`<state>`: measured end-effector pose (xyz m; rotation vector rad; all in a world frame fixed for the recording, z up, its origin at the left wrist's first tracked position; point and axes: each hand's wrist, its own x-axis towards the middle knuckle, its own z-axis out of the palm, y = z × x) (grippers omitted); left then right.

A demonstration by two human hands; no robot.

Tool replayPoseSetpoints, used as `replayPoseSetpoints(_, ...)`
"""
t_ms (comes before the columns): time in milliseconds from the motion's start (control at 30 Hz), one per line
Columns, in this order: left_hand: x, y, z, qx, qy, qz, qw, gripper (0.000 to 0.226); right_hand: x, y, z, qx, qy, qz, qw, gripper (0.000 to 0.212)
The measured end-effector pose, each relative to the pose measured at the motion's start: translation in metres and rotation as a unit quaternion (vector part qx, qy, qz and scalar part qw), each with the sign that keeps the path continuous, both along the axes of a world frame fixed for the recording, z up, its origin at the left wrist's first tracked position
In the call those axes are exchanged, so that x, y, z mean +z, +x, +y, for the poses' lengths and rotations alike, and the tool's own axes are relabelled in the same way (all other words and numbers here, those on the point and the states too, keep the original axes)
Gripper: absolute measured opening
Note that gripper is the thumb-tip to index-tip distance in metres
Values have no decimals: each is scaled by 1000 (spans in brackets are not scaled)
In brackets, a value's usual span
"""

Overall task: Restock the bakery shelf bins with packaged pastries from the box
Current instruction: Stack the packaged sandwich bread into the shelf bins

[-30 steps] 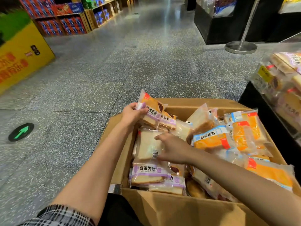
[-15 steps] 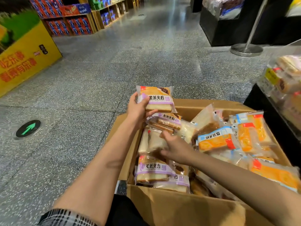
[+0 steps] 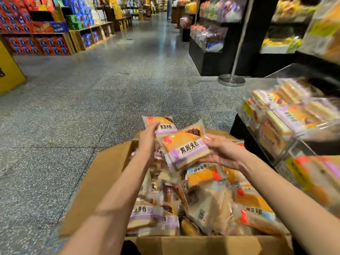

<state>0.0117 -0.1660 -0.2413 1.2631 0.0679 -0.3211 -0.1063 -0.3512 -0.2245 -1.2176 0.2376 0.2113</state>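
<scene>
Right hand [image 3: 222, 153] lifted from box [image 3: 103, 181] | both grips closed on pastry packs | left hand [image 3: 147, 142]

Black characters 紫米夹心 stood on the purple band of the pastry pack [image 3: 185, 148] in my right grip [image 3: 222, 153], the same characters on the pack [image 3: 161, 126] in my left grip [image 3: 147, 142], partly seen again on a pack in the box [image 3: 143, 213], other print too blurred to read
</scene>
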Motion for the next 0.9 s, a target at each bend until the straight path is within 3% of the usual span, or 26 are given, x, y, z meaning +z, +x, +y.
replayPoseSetpoints(33, 1, -3, -9, -14, -11, 2, 1000, 38, 5, 0, -7, -22, 15, -10, 1000, 43)
replayPoseSetpoints(133, 8, -14, -39, -94, -81, 6, 992, 85, 16, -1, -24, -94, 44, -16, 994, 19)
replayPoseSetpoints(200, 14, -26, -57, -123, -90, -8, 988, 73, 22, -4, -37, -118, 43, -14, 992, 22)
replayPoseSetpoints(333, 20, -50, -94, -83, -109, -17, 990, 10, 41, -22, -62, -127, -83, -13, 988, 23)
replayPoseSetpoints(433, 37, -73, -125, -76, -122, -17, 989, 8, 56, -43, -90, -156, -243, -16, 957, 55)
replayPoseSetpoints(500, 50, -89, -150, -60, -133, -8, 989, 8, 71, -58, -102, -171, -323, -32, 930, 61)
replayPoseSetpoints(533, 58, -97, -161, -51, -146, 0, 988, 6, 78, -63, -108, -188, -389, -45, 901, 65)
replayPoseSetpoints(633, 70, -109, -184, -28, -180, 4, 983, 5, 106, -79, -120, -201, -637, -117, 735, 96)
replayPoseSetpoints(733, 70, -112, -193, -47, -170, -19, 984, 11, 114, -93, -126, -64, -774, -204, 596, 118)
replayPoseSetpoints(800, 72, -112, -196, -70, -163, -39, 983, 8, 108, -95, -133, 31, -837, -194, 510, 118)
replayPoseSetpoints(833, 72, -110, -198, -81, -156, -45, 983, 7, 103, -94, -136, 63, -853, -171, 490, 116)
replayPoseSetpoints(900, 70, -108, -201, -100, -142, -44, 984, 8, 97, -92, -137, 81, -855, -144, 492, 109)
